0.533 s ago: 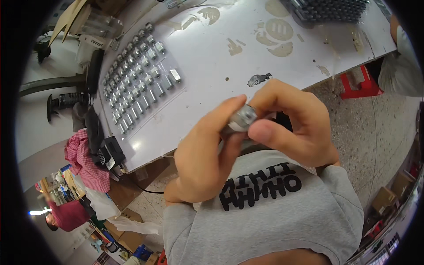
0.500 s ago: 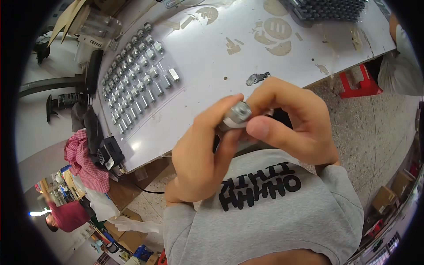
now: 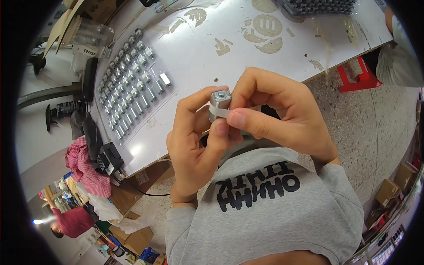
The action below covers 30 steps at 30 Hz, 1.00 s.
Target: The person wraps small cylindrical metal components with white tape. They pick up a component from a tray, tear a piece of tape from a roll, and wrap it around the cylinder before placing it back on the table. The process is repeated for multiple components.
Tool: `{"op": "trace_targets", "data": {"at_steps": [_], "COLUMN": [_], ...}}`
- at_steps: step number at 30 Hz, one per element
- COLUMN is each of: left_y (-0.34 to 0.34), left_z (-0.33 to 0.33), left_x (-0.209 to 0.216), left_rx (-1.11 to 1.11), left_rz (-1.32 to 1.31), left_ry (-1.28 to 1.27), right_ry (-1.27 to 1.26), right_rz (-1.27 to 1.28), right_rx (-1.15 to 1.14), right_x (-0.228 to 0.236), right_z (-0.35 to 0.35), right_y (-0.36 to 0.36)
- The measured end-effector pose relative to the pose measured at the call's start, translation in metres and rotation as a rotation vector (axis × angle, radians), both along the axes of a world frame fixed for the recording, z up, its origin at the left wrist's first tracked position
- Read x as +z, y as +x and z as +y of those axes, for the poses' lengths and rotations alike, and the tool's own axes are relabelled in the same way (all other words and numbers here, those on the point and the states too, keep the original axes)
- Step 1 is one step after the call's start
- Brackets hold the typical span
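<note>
A small silvery electric motor stands upright just above the table's near edge. My left hand is closed on it, fingers behind and thumb low at its front. Round the motor's side runs a strip of white tape. My right hand pinches the tape's right-hand end between thumb and forefinger, right beside the motor. The undersides of both hands' grips are partly hidden.
Rows of similar motors lie in a clear plastic tray at the left of the white table. More dark metal parts are at the far right. A red stool and another person's sleeve are beyond the right edge.
Both hands have moved slightly left with the motor, which has turned more upright. The white tape round its side now shows clearly, its end pinched by my right hand.
</note>
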<state>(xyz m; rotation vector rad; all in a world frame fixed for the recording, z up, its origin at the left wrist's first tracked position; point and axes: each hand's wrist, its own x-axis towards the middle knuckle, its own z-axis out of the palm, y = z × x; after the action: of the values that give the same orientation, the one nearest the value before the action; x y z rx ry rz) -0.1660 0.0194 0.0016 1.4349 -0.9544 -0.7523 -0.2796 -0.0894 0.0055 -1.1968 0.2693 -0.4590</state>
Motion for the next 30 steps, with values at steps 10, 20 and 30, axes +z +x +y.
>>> {"op": "trace_targets", "data": {"at_steps": [10, 20, 30], "left_y": [0.002, 0.004, -0.002], "left_z": [-0.010, -0.007, -0.005], "left_x": [-0.012, -0.009, -0.007], "left_rx": [0.239, 0.204, 0.217], "left_rz": [-0.662, -0.401, -0.296], "left_ry": [-0.046, 0.034, 0.018], "right_ry": [-0.274, -0.133, -0.117], "right_rz": [0.007, -0.059, -0.017], "right_rx": [-0.091, -0.131, -0.109], "right_x": [-0.008, -0.012, -0.014], "right_z": [0.005, -0.002, -0.002], "right_y": [0.004, 0.007, 0.011]}}
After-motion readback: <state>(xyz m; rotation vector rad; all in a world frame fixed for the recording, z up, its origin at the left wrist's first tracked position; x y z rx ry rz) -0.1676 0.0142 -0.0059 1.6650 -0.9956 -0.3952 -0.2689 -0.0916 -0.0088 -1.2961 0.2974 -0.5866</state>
